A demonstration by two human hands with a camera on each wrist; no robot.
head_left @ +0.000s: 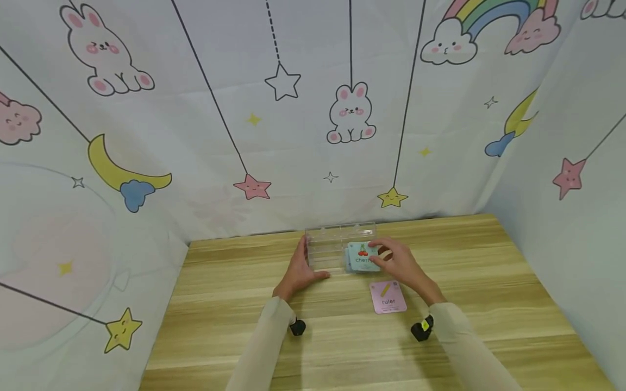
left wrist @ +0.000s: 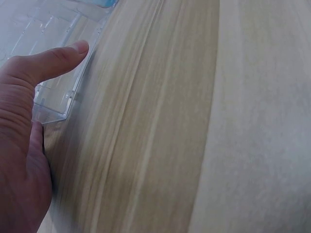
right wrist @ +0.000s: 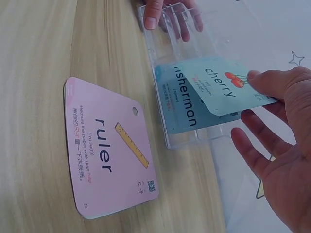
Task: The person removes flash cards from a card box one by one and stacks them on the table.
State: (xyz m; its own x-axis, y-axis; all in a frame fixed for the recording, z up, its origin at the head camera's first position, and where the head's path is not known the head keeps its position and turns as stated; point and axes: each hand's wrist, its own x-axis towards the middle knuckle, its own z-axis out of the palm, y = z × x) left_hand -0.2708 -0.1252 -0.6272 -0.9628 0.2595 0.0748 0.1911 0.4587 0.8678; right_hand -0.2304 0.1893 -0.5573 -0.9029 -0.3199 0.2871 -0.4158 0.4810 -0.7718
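Okay, probably midway: my right hand (head_left: 398,263) is pinching the cherry card (right wrist: 218,87) at the clear case's (head_left: 323,247) four o'clock, fisherman card (right wrist: 177,109) lying inside; my left hand's (head_left: 299,271) bracing, fingers straight. Ruler card's (head_left: 388,297) sitting outside, five o'clock, on the desk (head_left: 220,304).

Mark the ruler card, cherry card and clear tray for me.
Ruler card (right wrist: 112,147), right wrist view, middle of its pink face.
Cherry card (right wrist: 224,88), right wrist view, middle of its face.
Clear tray (head_left: 325,251), head view, bare left part.

Plain, pale cream sleeves (head_left: 260,345) on me. Small black block (head_left: 297,327) at my left wrist (head_left: 282,293); black block (head_left: 418,332) at right wrist (head_left: 435,295) carries a yellow-green patch (head_left: 425,325).
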